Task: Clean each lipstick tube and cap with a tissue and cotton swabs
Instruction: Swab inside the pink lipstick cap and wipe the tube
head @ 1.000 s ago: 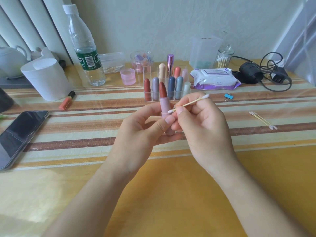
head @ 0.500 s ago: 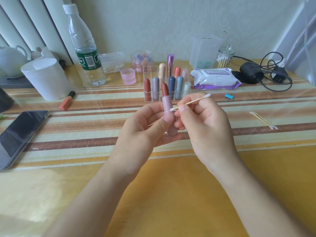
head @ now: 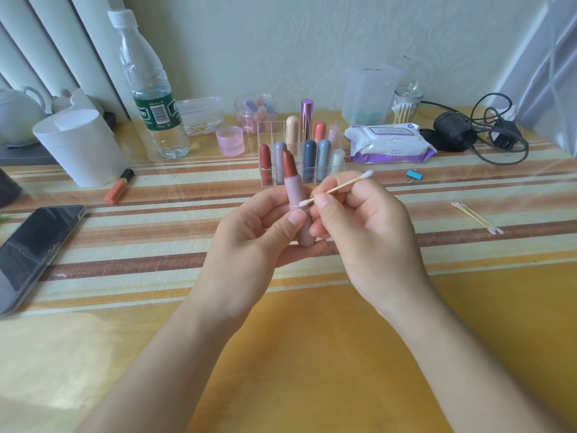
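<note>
Pale textured wall [head: 281,42], white vertical blinds [head: 40,57], striped yellow tabletop [head: 312,354]

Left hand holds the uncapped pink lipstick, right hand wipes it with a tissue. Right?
Not a tissue: the right hand pinches a cotton swab, tip against the pink lipstick that the left hand holds, as the head view shows.

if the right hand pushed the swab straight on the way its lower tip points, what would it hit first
The pink lipstick tube in the left hand. The cotton swab in the right hand has its lower tip at the tube's collar, seemingly touching it, though depth is hard to judge.
</note>
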